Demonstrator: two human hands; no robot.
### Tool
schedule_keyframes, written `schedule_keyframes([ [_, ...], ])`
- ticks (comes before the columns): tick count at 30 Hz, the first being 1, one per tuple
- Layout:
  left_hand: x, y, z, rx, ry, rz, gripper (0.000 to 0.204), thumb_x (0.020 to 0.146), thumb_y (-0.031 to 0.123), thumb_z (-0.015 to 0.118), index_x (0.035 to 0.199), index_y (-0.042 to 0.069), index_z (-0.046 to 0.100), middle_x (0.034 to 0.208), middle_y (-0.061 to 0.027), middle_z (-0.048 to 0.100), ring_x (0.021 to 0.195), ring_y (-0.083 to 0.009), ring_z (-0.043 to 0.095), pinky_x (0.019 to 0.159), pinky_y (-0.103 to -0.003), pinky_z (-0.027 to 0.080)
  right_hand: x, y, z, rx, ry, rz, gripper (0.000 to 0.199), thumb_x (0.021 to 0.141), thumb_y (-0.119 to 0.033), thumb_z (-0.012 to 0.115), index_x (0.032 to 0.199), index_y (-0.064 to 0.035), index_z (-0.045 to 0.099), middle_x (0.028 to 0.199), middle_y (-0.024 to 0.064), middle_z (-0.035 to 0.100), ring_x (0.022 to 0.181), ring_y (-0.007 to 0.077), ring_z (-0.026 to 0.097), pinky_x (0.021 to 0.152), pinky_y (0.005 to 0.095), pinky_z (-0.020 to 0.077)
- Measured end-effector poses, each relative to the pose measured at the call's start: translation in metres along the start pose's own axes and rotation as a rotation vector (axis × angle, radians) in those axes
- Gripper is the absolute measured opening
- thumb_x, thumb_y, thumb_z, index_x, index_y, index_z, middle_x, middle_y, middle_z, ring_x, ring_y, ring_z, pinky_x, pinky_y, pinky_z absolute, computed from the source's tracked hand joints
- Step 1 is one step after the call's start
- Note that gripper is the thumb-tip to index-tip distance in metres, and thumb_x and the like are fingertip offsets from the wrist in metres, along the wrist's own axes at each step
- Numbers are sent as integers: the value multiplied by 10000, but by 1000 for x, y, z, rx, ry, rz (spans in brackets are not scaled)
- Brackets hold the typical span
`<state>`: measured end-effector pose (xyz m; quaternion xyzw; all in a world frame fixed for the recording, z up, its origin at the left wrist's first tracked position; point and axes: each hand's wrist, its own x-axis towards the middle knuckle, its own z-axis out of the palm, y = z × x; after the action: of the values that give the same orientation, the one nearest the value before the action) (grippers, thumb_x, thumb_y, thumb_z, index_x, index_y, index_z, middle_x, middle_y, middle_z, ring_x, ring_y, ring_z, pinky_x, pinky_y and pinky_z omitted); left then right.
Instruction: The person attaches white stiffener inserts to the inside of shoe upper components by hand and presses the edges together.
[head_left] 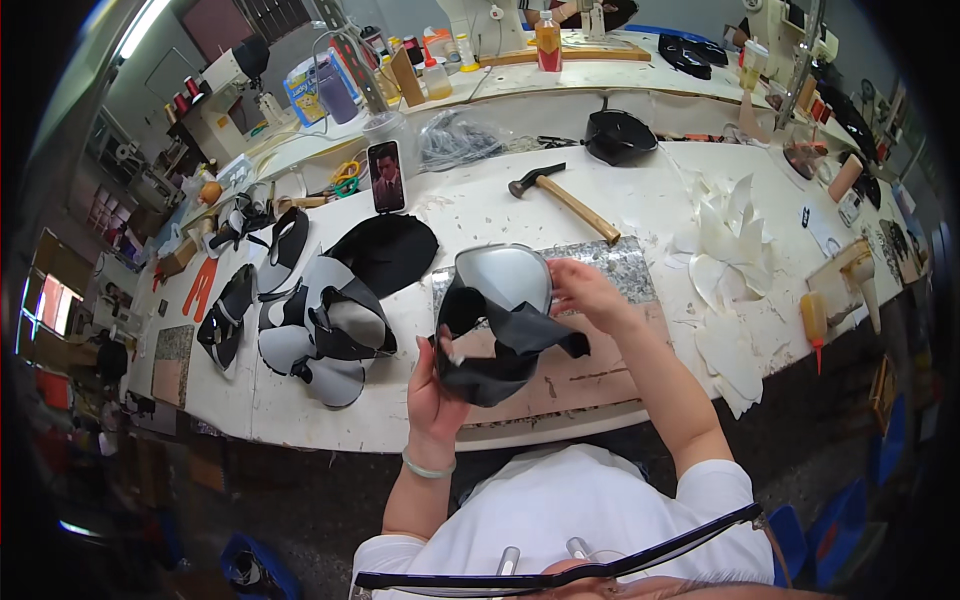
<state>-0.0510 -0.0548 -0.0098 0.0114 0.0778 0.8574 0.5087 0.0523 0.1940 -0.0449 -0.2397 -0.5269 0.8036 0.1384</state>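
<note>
Between my hands is a shoe upper [505,277] with a smooth silver-grey toe part and loose black flaps, held over the stone slab on the table. My left hand [436,392] grips its black lower left side, thumb outside and some fingertips showing in the opening. At the grey part's right edge, my right hand [585,292] has its fingers curled against the rim; part of them is hidden. A pile of similar grey and black uppers [325,335] lies to the left, beside a flat black piece [385,250]. Beyond the slab rests a hammer [575,205] with a wooden handle.
White cut pieces [725,250] are heaped at the right. A phone [386,178] stands upright at the back left, near scissors [346,180]. A glossy black piece [620,137] sits at the back. An orange bottle [813,318] with a red tip is far right.
</note>
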Motion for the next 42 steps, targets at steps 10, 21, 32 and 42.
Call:
schedule_keyframes([
  [10,17,7,7,287,-204,-42,408,991,316,385,1204,-6,517,1132,-138,617,1080,-241,580,955,-395,445,-78,-41,36,-820,-174,-740,553,726,-339,750,1132,-8,575,1168,164,535,1121,314,474,971,385,376],
  [21,2,-9,-17,625,89,31,325,974,205,440,1179,-33,523,1109,-116,613,1006,-194,603,886,-327,487,-44,32,47,-765,47,-217,269,833,-230,581,959,7,594,891,166,599,860,303,585,785,363,463],
  [32,3,12,-47,165,-108,-173,424,987,347,383,1214,17,522,1150,-107,607,1019,-205,602,914,-372,475,-18,4,16,118,-485,443,460,945,-402,439,1166,-16,557,1128,90,628,996,154,601,824,293,509],
  [42,6,27,-36,261,-249,-34,543,904,128,512,1341,-91,275,1169,-174,566,1056,-249,588,935,-381,469,-17,-31,26,497,-556,364,524,802,-143,621,1250,64,446,1104,199,603,936,283,644,712,375,585],
])
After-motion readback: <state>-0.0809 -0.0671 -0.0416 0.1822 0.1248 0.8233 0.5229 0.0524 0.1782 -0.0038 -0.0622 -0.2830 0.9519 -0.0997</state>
